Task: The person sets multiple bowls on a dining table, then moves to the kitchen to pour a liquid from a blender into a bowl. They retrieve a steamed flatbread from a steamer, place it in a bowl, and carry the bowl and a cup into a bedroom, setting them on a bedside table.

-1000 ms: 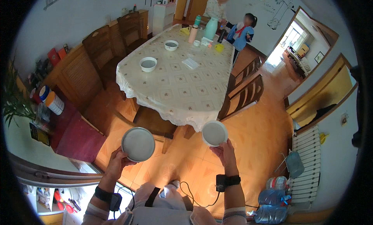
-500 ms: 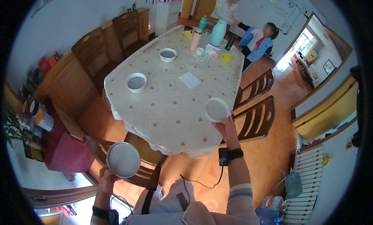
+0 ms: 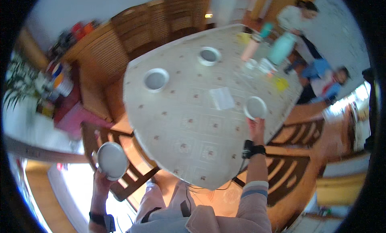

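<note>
Holds a shallow white bowl (image 3: pixel 113 161) in the left hand (image 3: pixel 102 178), fingers grasping its lower edge, opening turned toward the camera. Has this bowl beyond the near left edge of the worktop (image 3: pixel 177 124), in front of a slatted wooden chair (image 3: pixel 87 138). Grips a second white bowl (image 3: pixel 255 108) in the right hand (image 3: pixel 256 129), fingers likewise clasped on the near rim, over the right part of the worktop. Cannot tell, through the blur, about contact between that bowl and the patterned cloth (image 3: pixel 193 142). Wears a black strap (image 3: pixel 253 149) with a small box on the right wrist.

Toward the left of the worktop, a nearer grey-bottomed bowl (image 3: pixel 156 80); beyond and to its right, well apart, a farther grey-bottomed bowl (image 3: pixel 209 56). Just beside the second white bowl, a flat white sheet (image 3: pixel 222 98). At the far right, a yellow item (image 3: pixel 282 84), a small white cup (image 3: pixel 251 64), a pink bottle (image 3: pixel 250 49) and a mint-green jug (image 3: pixel 282 48), all smeared. Past that end, a person in a pale top (image 3: pixel 289 18) and, nearer, another in a blue jacket (image 3: pixel 313 70).
</note>
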`<state>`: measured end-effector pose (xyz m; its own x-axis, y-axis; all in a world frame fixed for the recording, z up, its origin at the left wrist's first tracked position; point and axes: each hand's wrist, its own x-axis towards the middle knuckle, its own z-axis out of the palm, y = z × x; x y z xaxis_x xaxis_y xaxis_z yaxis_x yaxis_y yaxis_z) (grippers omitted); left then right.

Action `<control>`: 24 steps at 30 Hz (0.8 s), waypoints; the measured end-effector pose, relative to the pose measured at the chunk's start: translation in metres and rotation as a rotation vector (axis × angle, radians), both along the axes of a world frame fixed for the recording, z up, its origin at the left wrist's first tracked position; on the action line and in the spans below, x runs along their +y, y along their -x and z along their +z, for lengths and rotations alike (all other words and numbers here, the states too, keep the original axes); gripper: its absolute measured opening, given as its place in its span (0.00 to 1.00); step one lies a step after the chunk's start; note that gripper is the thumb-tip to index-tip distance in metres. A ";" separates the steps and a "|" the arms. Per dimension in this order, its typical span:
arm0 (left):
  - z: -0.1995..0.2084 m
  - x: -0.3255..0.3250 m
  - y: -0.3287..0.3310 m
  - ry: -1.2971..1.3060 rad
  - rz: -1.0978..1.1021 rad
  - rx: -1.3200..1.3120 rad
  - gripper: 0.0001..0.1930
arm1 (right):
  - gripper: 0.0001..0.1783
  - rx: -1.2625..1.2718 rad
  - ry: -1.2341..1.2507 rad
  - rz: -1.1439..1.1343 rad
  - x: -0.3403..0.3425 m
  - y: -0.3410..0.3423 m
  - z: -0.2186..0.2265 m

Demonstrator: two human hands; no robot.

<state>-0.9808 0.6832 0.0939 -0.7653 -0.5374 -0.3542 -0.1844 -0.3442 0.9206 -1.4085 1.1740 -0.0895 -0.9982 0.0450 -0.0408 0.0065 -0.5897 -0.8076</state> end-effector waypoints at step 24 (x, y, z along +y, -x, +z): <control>-0.009 0.029 0.108 -0.084 0.015 -0.095 0.22 | 0.26 -0.316 -0.085 -0.109 -0.001 0.035 -0.006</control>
<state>-1.0885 0.7117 0.0845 -0.7182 -0.5143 -0.4688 -0.2634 -0.4226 0.8672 -1.4431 1.1735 -0.0954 -0.9258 0.1675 -0.3389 0.2046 -0.5318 -0.8218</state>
